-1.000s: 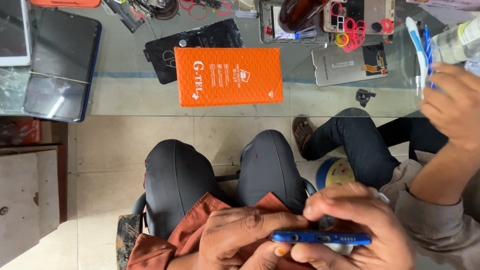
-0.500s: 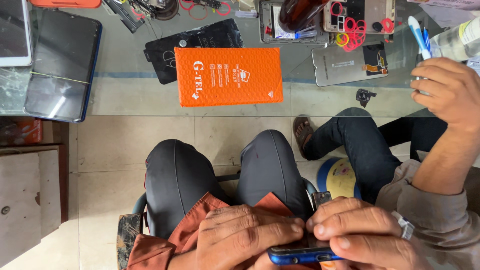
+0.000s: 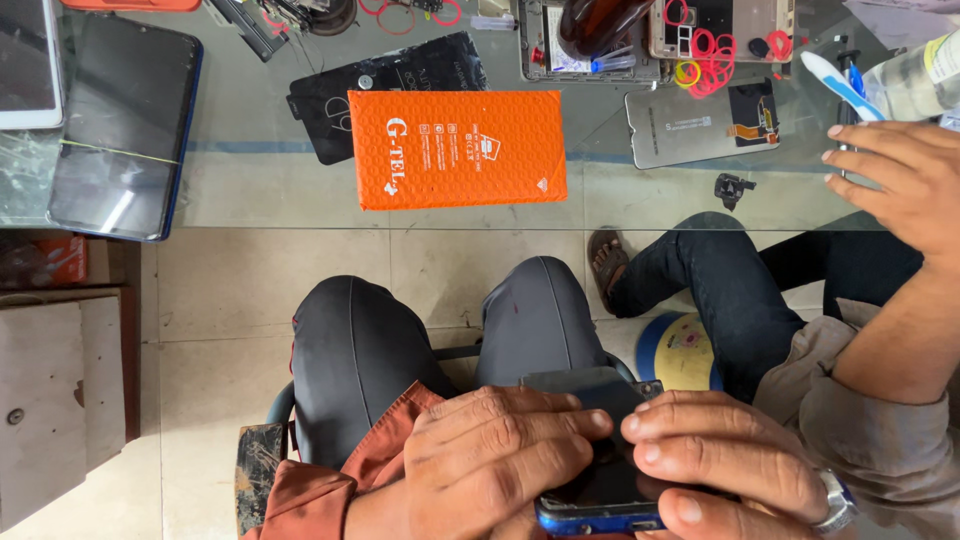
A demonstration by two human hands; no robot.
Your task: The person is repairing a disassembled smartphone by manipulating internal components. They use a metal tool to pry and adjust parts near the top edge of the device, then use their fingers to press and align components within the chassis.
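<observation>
Low over my lap, both hands are wrapped round a blue-edged phone (image 3: 598, 508) with a dark face. My left hand (image 3: 490, 462), coming out of an orange sleeve, lies over its left part with the fingers folded across it. My right hand (image 3: 722, 462), with a watch at the wrist, grips its right end, thumb on the near edge. A dark flat piece (image 3: 578, 384) shows just beyond my fingers. Much of the phone is hidden under my hands.
A glass table (image 3: 250, 195) ahead carries an orange padded envelope (image 3: 455, 148), a dark phone (image 3: 120, 125) at left, a black panel (image 3: 400, 75), a grey display part (image 3: 690, 122) and small parts. Another person's hand (image 3: 900, 180) rests on the glass at right, their legs beside mine.
The phone has turned from edge-on to face-up and sits lower in my hands. My left fingers now lie across it. The other person's hand has lowered onto the glass.
</observation>
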